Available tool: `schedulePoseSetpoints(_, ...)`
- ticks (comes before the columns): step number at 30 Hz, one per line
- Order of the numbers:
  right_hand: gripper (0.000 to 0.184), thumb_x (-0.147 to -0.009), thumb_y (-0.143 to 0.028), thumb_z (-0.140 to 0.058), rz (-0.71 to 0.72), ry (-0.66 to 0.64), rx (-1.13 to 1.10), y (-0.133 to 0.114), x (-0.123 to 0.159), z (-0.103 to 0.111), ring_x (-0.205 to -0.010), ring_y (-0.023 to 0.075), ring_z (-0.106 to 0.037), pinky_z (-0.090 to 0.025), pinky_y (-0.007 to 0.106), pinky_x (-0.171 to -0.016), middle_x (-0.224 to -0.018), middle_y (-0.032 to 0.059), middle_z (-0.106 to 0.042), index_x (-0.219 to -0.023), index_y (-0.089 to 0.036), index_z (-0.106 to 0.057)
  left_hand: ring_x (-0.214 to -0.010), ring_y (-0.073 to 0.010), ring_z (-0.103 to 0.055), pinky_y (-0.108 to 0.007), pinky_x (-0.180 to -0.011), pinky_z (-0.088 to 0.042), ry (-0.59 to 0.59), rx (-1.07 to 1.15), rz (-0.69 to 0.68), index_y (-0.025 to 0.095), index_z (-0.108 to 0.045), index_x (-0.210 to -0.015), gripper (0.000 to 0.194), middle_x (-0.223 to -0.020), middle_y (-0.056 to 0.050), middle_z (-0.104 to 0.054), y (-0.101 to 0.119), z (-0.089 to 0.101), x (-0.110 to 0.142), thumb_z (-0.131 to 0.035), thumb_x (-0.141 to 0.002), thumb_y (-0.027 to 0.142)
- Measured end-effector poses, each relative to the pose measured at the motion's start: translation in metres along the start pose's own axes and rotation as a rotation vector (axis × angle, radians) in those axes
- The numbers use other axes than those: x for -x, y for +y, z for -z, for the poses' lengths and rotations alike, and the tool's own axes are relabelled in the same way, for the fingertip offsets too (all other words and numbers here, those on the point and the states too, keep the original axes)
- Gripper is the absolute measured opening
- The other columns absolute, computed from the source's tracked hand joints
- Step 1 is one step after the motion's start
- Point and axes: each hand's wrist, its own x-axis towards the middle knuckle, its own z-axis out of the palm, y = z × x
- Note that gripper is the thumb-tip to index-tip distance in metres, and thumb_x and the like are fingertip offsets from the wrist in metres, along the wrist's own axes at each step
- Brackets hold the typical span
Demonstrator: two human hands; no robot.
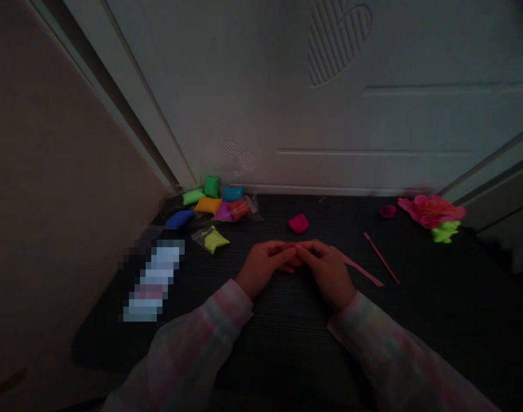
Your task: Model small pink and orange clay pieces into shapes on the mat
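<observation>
My left hand (262, 265) and my right hand (329, 269) meet over the middle of the dark table, fingers closed around a piece of red modelling clay (294, 261). Both thumbs press on it from my side, and much of the piece is hidden by the fingers. Just beyond lies a lump of pinkish-red clay (298, 224), apart from the hands. A pink flat modelling tool (362, 269) rests beside my right hand, its near end partly behind the hand. Farther right is a thin pink stick tool (381, 258).
Several bags of coloured clay (209, 206) cluster at the back left, with an opened yellow-green bag (216, 239) closer in. A blurred-out bright panel (154, 280) lies left. At the back right are a pink flower (433, 210), a lime-green figure (446, 232) and a magenta lump (387, 212).
</observation>
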Motion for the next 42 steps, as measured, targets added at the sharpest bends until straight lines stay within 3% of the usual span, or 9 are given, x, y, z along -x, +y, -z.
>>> schedulePoseSetpoints(5, 0.029, -0.073, -0.042, -0.048, -0.044, 0.019, -0.131, 0.0012, 0.0019, -0.0043, -0.067, 0.0133, -0.053, -0.04, 0.027, -0.063, -0.073, 0.0011, -0.061, -0.084, -0.018, -0.061, -0.059, -0.0095, -0.058, -0.021, -0.059, -0.047, 0.105, -0.033, -0.057, 0.011, -0.062, -0.074, 0.013, -0.065, -0.002, -0.064, 0.0008, 0.0, 0.0001, -0.061, -0.064, 0.02)
schedulePoseSetpoints(12, 0.025, -0.063, -0.036, -0.061, -0.04, -0.112, -0.103, -0.0018, 0.0044, -0.006, -0.076, 0.0169, -0.056, -0.041, 0.03, -0.071, -0.08, 0.0029, -0.062, -0.081, -0.017, -0.059, -0.065, -0.0123, -0.059, -0.025, -0.065, -0.048, 0.165, -0.025, -0.129, 0.012, -0.063, -0.071, 0.016, -0.07, -0.002, -0.066, -0.0026, 0.0023, -0.0006, -0.063, -0.062, 0.026)
schedulePoseSetpoints(18, 0.023, -0.068, -0.038, -0.055, 0.011, -0.071, 0.057, 0.0003, 0.0023, -0.0017, -0.071, 0.0169, -0.055, -0.041, 0.03, -0.066, -0.075, 0.0032, -0.062, -0.076, -0.017, -0.06, -0.068, -0.0125, -0.058, -0.025, -0.064, -0.048, 0.104, 0.056, -0.104, 0.012, -0.063, -0.079, 0.023, -0.079, -0.005, -0.065, -0.0009, -0.0008, 0.0009, -0.06, -0.066, 0.031)
schedulePoseSetpoints(24, 0.022, -0.068, -0.038, -0.056, 0.004, -0.093, 0.094, 0.0019, 0.0014, -0.0026, -0.068, 0.0166, -0.055, -0.041, 0.03, -0.063, -0.071, 0.0024, -0.061, -0.071, -0.017, -0.059, -0.057, -0.0095, -0.055, -0.022, -0.056, -0.045, 0.146, -0.102, -0.119, 0.013, -0.063, -0.074, 0.018, -0.069, -0.001, -0.063, 0.0017, 0.0016, -0.0006, -0.062, -0.063, 0.027)
schedulePoseSetpoints(30, 0.021, -0.071, -0.037, -0.052, 0.003, -0.143, -0.001, -0.0026, 0.0029, -0.0042, -0.069, 0.0143, -0.055, -0.041, 0.027, -0.065, -0.073, 0.0007, -0.062, -0.077, -0.018, -0.059, -0.057, -0.0106, -0.055, -0.022, -0.057, -0.043, 0.194, -0.226, -0.174, 0.013, -0.063, -0.072, 0.016, -0.062, 0.0, -0.063, 0.0015, 0.0055, -0.0019, -0.061, -0.064, 0.027)
schedulePoseSetpoints(35, 0.021, -0.07, -0.037, -0.053, 0.008, -0.108, -0.016, -0.0021, 0.0035, -0.0042, -0.066, 0.0147, -0.055, -0.042, 0.027, -0.063, -0.07, 0.0008, -0.061, -0.077, -0.018, -0.058, -0.056, -0.0105, -0.056, -0.023, -0.059, -0.044, 0.2, -0.161, -0.177, 0.012, -0.062, -0.069, 0.014, -0.056, 0.001, -0.061, 0.0009, 0.0028, -0.0007, -0.062, -0.063, 0.025)
schedulePoseSetpoints(42, 0.019, -0.071, -0.036, -0.052, 0.06, -0.058, 0.036, 0.0018, 0.0024, -0.0027, -0.071, 0.0164, -0.054, -0.041, 0.03, -0.068, -0.075, 0.0027, -0.06, -0.076, -0.018, -0.058, -0.058, -0.0088, -0.055, -0.021, -0.056, -0.044, 0.11, 0.002, -0.085, 0.013, -0.059, -0.085, 0.026, -0.07, -0.001, -0.063, 0.0005, -0.002, 0.0006, -0.064, -0.061, 0.02)
